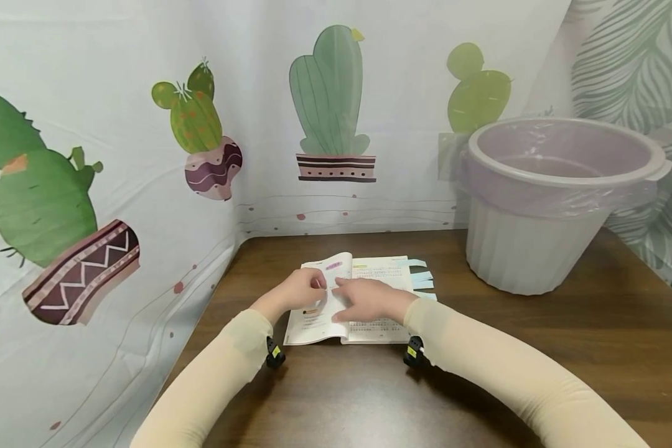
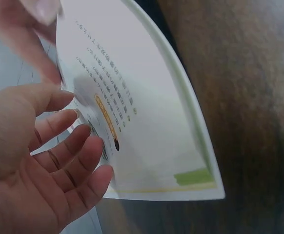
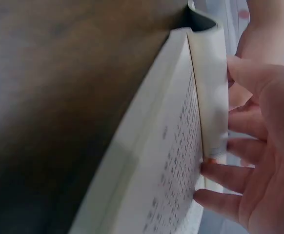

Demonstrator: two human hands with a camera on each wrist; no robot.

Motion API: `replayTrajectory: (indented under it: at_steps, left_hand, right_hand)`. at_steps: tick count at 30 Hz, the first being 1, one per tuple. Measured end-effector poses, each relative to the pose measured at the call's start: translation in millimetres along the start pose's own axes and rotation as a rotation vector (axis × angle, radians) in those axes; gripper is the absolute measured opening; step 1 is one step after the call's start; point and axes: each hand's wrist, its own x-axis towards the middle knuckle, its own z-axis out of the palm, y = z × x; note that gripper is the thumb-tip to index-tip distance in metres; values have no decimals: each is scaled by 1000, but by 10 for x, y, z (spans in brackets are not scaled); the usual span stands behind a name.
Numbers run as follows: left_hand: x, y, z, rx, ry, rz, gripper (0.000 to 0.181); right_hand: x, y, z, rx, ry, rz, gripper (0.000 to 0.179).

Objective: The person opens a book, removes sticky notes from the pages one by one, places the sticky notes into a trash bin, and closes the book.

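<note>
An open book lies on the brown table, its left pages bulging up near the spine. My left hand is over the left page, fingers loosely bent. In the left wrist view, the fingertips of that hand are at the printed page, with no object visible between them. From the right, my right hand reaches across the spine, its spread fingers touching the raised left page. The right wrist view shows those fingers against the curved page by the spine.
Light blue paper tabs stick out from the book's right edge. A pale bin lined with a translucent purple bag stands at the table's back right. Behind the table hangs a white cloth with printed cacti.
</note>
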Motion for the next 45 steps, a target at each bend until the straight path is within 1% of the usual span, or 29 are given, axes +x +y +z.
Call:
replayTrajectory:
  at_steps: [4, 9, 14, 18, 21, 26, 28, 30, 32, 34, 36, 38, 41, 43, 45]
  left_hand:
    - [5, 6, -3, 13, -1, 2, 3]
    - [34, 11, -5, 14, -18, 6, 4]
    - [76, 24, 5, 13, -45, -1, 6]
    - [124, 62, 5, 30, -41, -10, 7]
    - [182, 141, 0, 62, -25, 11, 8]
    - [315, 330, 0, 130, 22, 81, 13]
    - [366, 420, -9, 129, 38, 105, 17]
    - [414, 497, -10, 126, 39, 123, 20]
    - [473, 569, 3, 127, 29, 140, 23]
    - [521, 626, 22, 132, 8, 142, 25]
    - [567, 668, 48, 158, -1, 146, 27]
    - [604, 704, 72, 186, -7, 137, 30]
    - [640, 751, 106, 242, -18, 119, 33]
    - [657, 784, 125, 267, -38, 112, 35]
    - [669, 818, 146, 280, -67, 118, 37]
  right_hand:
    - [-180, -22, 18, -7, -37, -87, 66]
    - [-333, -79, 56, -46, -60, -159, 58]
    - [-422, -172, 71, -118, -84, -202, 50]
    - [-446, -200, 74, -177, -83, -212, 45]
    - [-452, -199, 79, -201, -78, -214, 44]
    - [-453, -180, 113, -226, -77, -230, 44]
    - [-447, -177, 120, -232, -73, -234, 45]
    - [-439, -181, 123, -241, -70, -236, 44]
    - [-436, -180, 122, -248, -64, -238, 44]
    - [-435, -181, 120, -255, -64, -235, 44]
    - [-438, -185, 117, -257, -62, -230, 43]
    - [-444, -193, 113, -254, -63, -220, 43]
    - [-452, -203, 113, -241, -58, -217, 44]
    - [-459, -207, 116, -236, -55, -220, 44]
    - [-465, -204, 122, -237, -54, -218, 44]
